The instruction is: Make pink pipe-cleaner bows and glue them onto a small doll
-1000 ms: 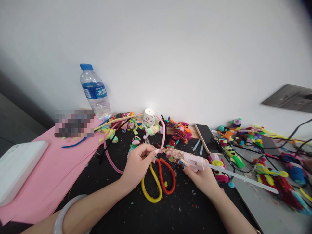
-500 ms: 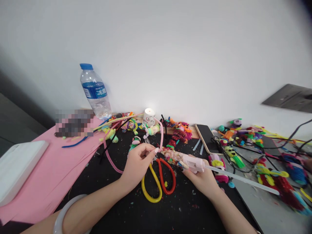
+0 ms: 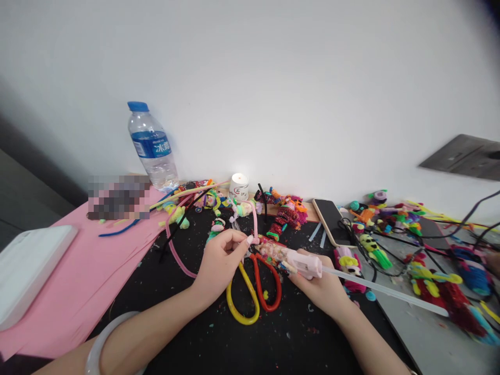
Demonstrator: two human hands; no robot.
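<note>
My left hand [image 3: 219, 263] pinches a pink pipe cleaner [image 3: 174, 250] between thumb and fingertips; the stem loops away over the black mat to the left and arcs up behind the hand. My right hand [image 3: 321, 285] grips a pink glue gun [image 3: 300, 263] whose glitter-crusted nozzle points left and meets the pinched spot. A long clear glue stick [image 3: 385, 292] sticks out of the gun's back to the right. Scissors with one yellow and one red handle [image 3: 253, 289] lie on the mat just below both hands.
A water bottle [image 3: 151, 148] and a small lit candle [image 3: 239, 186] stand by the wall. Pipe-cleaner figures [image 3: 287, 211], a phone [image 3: 329, 219], black cables [image 3: 414, 239] and more figures crowd the right. Pink paper [image 3: 86, 265] and a white box [image 3: 27, 265] lie left.
The glue gun has slid a little to the left, closing on the pinched pipe cleaner. The pink loop behind my left hand has pulled in tighter. My left hand has hardly moved.
</note>
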